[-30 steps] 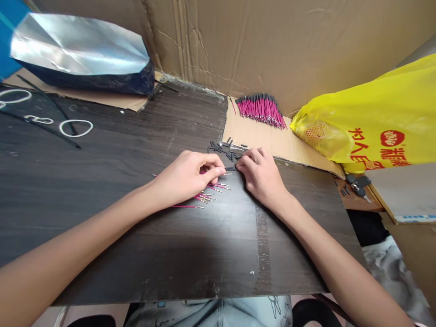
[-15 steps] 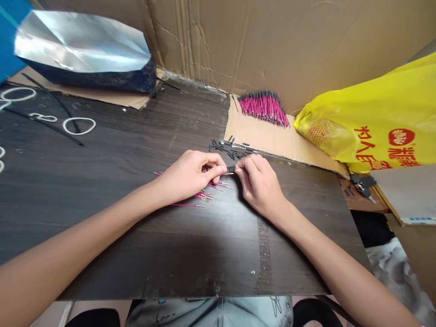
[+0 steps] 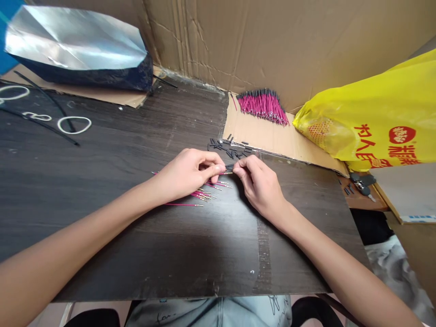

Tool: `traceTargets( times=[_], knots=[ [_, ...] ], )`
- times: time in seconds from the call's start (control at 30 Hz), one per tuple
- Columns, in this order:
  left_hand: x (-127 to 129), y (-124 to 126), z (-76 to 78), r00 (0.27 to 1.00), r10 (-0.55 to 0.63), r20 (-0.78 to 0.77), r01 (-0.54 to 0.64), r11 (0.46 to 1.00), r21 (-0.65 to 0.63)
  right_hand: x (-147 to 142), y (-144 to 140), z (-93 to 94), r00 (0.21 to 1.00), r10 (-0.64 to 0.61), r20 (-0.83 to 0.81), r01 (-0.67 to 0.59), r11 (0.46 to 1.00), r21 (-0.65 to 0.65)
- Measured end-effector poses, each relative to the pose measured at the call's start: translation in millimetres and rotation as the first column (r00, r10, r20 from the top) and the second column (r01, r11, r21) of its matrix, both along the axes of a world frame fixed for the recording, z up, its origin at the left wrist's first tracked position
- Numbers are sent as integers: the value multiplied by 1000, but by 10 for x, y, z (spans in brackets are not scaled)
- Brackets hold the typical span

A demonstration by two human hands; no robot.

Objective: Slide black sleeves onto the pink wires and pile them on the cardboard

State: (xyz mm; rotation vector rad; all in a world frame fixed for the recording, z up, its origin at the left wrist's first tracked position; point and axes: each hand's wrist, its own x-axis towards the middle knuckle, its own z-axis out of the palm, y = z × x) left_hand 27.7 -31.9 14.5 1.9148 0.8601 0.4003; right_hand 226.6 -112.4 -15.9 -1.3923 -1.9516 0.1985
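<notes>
My left hand (image 3: 190, 175) is closed in a pinch, and a thin wire with a metal tip (image 3: 228, 173) sticks out from its fingertips. Close to it, my right hand (image 3: 260, 184) is also pinched, its fingertips at the end of a short black sleeve (image 3: 229, 167) between the hands. The fingers partly hide both small parts. Beneath and beside my left hand lie several pink wires (image 3: 200, 195) with metal terminals pointing right. Just beyond the hands, loose black sleeve pieces (image 3: 226, 147) are scattered on the dark table (image 3: 190, 245).
A neat heap of pink wires with black ends (image 3: 262, 106) rests on a cardboard sheet (image 3: 272, 141). A yellow bag (image 3: 371, 109) stands at right, near keys (image 3: 363, 185). At left are a silver-topped bag (image 3: 78, 45), black tubes (image 3: 44, 125) and white loops (image 3: 74, 125).
The hands stay almost in place, with the right fingertips slightly closer to the left ones. The whole view has shifted a little.
</notes>
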Motion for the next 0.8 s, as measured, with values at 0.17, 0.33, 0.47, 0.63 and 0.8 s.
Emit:
traceTargets(
  times=[0.17, 0.33, 0.47, 0.63, 0.8],
  knots=[
    [6, 4, 13, 997, -67, 35, 70, 993, -92, 24, -8, 24, 993, 26, -113, -27, 1000, -11],
    [18, -9, 27, 992, -78, 96, 93, 981, -171, 28, -11, 23, 971, 71, -228, -106, 984, -145],
    [24, -16, -6, 991, -54, 123, 74, 983, -169, 26, -18, 32, 938, 66, -342, -151, 961, -230],
    [33, -15, -43, 988, -57, 145, 80, 983, -163, -2, -33, 67, 900, 48, -432, -170, 954, -248],
    [38, -16, -47, 986, -54, 160, 83, 981, -177, -26, -40, 94, 868, -17, -497, -148, 945, -291]
  ],
)
